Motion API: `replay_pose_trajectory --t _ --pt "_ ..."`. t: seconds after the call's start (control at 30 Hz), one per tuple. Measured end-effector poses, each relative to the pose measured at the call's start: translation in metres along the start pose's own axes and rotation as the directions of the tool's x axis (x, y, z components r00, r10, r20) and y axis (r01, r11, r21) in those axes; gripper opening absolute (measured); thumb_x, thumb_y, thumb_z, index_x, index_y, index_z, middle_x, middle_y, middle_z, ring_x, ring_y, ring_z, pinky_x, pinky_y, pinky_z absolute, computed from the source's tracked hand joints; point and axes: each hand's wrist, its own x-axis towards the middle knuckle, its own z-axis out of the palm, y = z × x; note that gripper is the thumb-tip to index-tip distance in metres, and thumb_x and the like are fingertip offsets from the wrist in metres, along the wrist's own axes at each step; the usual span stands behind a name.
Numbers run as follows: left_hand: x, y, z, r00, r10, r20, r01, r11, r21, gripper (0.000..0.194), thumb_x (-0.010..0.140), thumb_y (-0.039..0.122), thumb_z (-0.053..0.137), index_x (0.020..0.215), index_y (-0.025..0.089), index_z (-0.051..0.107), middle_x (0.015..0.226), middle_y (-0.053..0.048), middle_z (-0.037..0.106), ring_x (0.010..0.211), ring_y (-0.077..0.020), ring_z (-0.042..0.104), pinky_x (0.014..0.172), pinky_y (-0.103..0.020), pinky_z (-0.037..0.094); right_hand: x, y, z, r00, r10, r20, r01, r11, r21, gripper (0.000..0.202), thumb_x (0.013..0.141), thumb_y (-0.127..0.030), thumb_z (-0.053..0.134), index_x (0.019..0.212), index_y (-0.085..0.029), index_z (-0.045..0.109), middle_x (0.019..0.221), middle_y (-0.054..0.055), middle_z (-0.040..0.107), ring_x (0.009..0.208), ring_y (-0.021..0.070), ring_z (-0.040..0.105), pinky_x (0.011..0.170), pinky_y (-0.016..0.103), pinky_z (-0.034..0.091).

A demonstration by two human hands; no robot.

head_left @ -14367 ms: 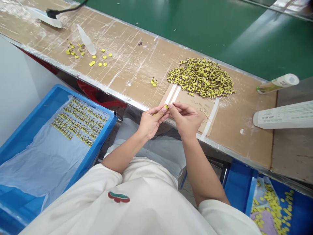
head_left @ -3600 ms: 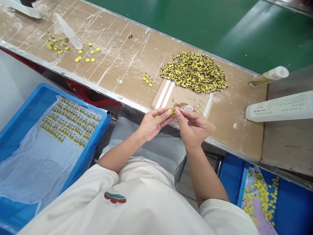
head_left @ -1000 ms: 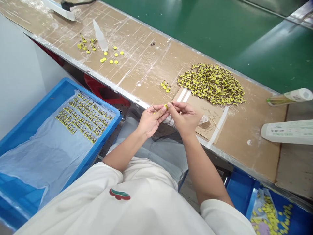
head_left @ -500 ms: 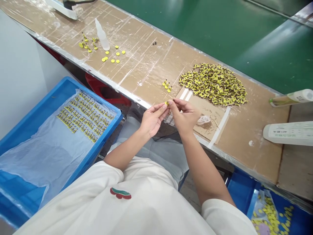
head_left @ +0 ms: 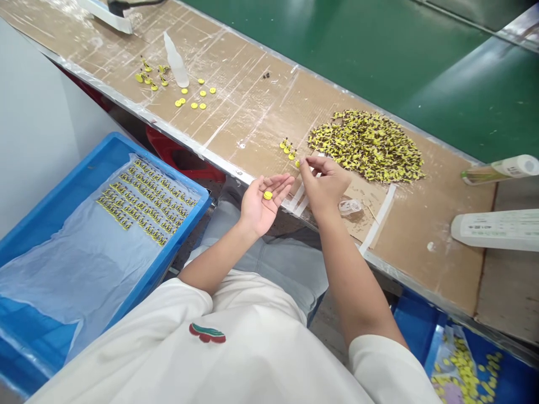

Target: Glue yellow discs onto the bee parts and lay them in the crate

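Observation:
My left hand [head_left: 263,205] is palm up at the table's front edge, fingers spread, with yellow discs [head_left: 268,195] resting on it. Beside it on the right, my right hand [head_left: 324,182] pinches a small yellow-based piece [head_left: 298,164] low over the cardboard. Just behind that piece stand several small yellow-and-dark figures [head_left: 288,148] in a short row. A large heap of yellow-and-brown pieces [head_left: 370,146] lies behind my right hand. The clear small cup [head_left: 350,207] is right of my right wrist.
A white squeeze bottle [head_left: 176,60] lies among yellow discs and figures at the left. Rows of figures fill part of a blue tray [head_left: 162,275] below left. Two bottles [head_left: 497,229] [head_left: 503,168] are at the right. A blue bin [head_left: 416,322] with yellow discs sits below right.
My hands have parted. The left has opened palm up, showing yellow discs, and the right has moved slightly right and up to the row of figures with a piece in its fingertips.

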Motion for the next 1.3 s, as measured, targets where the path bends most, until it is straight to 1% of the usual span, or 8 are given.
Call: replay_pose_trajectory --t 0.13,0.33,0.6,0.77,0.93,1.13,1.2,1.3 --pt "0.001 0.004 -0.002 1.000 -0.001 0.012 0.001 1.000 0.006 0.030 0.089 0.024 0.045 0.082 0.007 0.068 0.100 -0.015 0.074 0.115 -0.0243 0.063 0.101 -0.031 0.049 0.004 0.008 0.008 0.996 -0.067 0.051 0.074 0.982 -0.176 0.024 0.084 -0.039 0.061 0.093 -0.019 0.070 0.088 0.004 0.073 0.068 0.0153 0.064 0.072 0.031 0.051" --pt "0.001 0.004 -0.003 0.999 -0.025 -0.029 0.025 1.000 0.001 0.028 0.087 0.023 0.045 0.082 0.009 0.068 0.101 -0.014 0.073 0.117 -0.0229 0.062 0.101 -0.032 0.048 0.004 0.014 0.016 0.996 -0.003 0.095 0.026 0.972 -0.235 0.027 0.084 -0.041 0.060 0.099 -0.020 0.068 0.091 0.004 0.074 0.074 0.0175 0.068 0.074 0.031 0.051" --pt "0.001 0.004 -0.002 0.999 -0.034 0.016 0.034 0.999 0.012 0.033 0.088 0.027 0.042 0.089 0.007 0.068 0.107 -0.016 0.071 0.118 -0.0247 0.061 0.097 -0.034 0.051 0.005 0.012 0.013 0.997 -0.007 0.071 0.020 0.982 -0.186 0.031 0.080 -0.042 0.064 0.101 -0.020 0.069 0.094 0.005 0.074 0.072 0.0176 0.066 0.076 0.032 0.052" --pt "0.000 0.005 0.000 1.000 -0.017 0.015 0.017 1.000 0.022 0.032 0.089 0.030 0.042 0.095 0.009 0.065 0.113 -0.015 0.068 0.118 -0.0242 0.061 0.097 -0.034 0.050 -0.016 -0.002 -0.007 0.996 -0.090 0.001 0.089 0.990 -0.111 0.029 0.083 -0.045 0.063 0.100 -0.024 0.071 0.088 0.004 0.072 0.069 0.0161 0.062 0.078 0.033 0.050" --pt "-0.003 0.003 0.001 0.998 -0.033 0.056 0.031 0.999 0.033 0.032 0.090 0.032 0.043 0.099 0.010 0.065 0.118 -0.015 0.067 0.119 -0.0236 0.060 0.098 -0.033 0.048 -0.056 -0.022 -0.027 0.955 -0.182 0.233 0.175 0.983 0.052 0.034 0.075 -0.041 0.073 0.106 -0.028 0.072 0.088 0.002 0.073 0.058 0.0124 0.056 0.063 0.029 0.050" --pt "-0.009 -0.004 0.010 0.991 -0.094 0.099 0.090 0.995 0.050 0.032 0.090 0.029 0.042 0.096 0.010 0.067 0.112 -0.013 0.070 0.121 -0.0239 0.059 0.102 -0.036 0.045 -0.071 -0.030 -0.030 0.956 -0.027 0.291 -0.035 0.978 0.205 0.027 0.075 -0.036 0.075 0.100 -0.026 0.074 0.092 0.002 0.075 0.069 0.0154 0.068 0.067 0.030 0.056" --pt "-0.010 -0.006 0.011 0.986 -0.119 0.118 0.113 0.992 0.057 0.032 0.090 0.028 0.042 0.096 0.011 0.068 0.111 -0.013 0.071 0.120 -0.0244 0.059 0.101 -0.037 0.046 -0.071 -0.032 -0.033 0.964 0.063 0.257 -0.140 0.945 0.295 0.027 0.071 -0.034 0.078 0.095 -0.024 0.075 0.091 0.003 0.075 0.079 0.0191 0.071 0.071 0.032 0.059" --pt "-0.010 -0.008 0.010 0.975 -0.165 0.147 0.158 0.986 0.057 0.032 0.088 0.027 0.042 0.095 0.009 0.069 0.112 -0.014 0.070 0.117 -0.0251 0.061 0.092 -0.034 0.050 -0.072 -0.037 -0.038 0.934 0.238 0.266 -0.333 0.852 0.404 0.033 0.064 -0.034 0.083 0.093 -0.020 0.074 0.087 0.005 0.075 0.073 0.0204 0.072 0.061 0.031 0.061"
